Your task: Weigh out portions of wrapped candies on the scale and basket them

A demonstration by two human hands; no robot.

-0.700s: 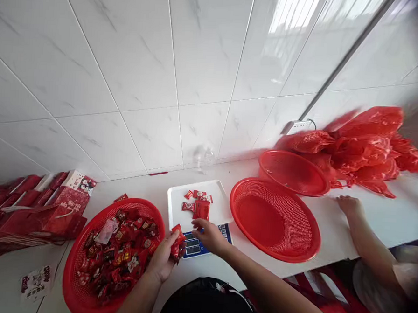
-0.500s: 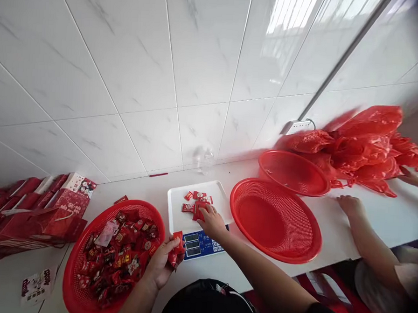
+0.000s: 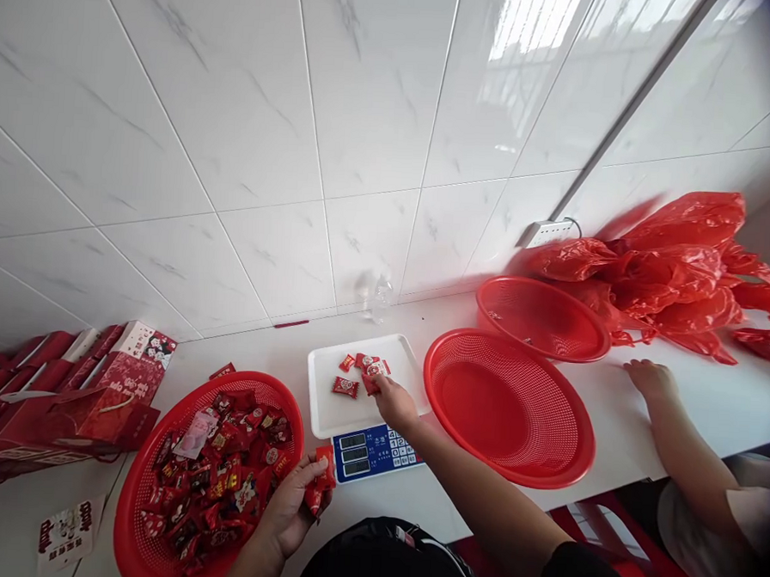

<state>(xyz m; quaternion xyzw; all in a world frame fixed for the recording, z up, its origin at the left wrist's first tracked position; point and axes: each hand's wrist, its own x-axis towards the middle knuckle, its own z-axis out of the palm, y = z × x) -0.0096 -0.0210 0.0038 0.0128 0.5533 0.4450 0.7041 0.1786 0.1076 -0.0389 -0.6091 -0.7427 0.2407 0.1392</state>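
Fingers (image 3: 381,386) of our right hand (image 3: 397,405) pinch a candy packet (image 3: 371,382) on the scale tray (image 3: 327,410) ahead; left hand (image 3: 291,506) clutches spare packets (image 3: 318,485).

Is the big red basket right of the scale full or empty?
Empty: the basket shows only its bare red mesh bottom, nothing lying inside.

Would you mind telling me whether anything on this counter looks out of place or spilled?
One red packet lies loose on the counter, just behind the full basket rather than in it. A printed card sits askew near the front edge. Nothing else stands out.
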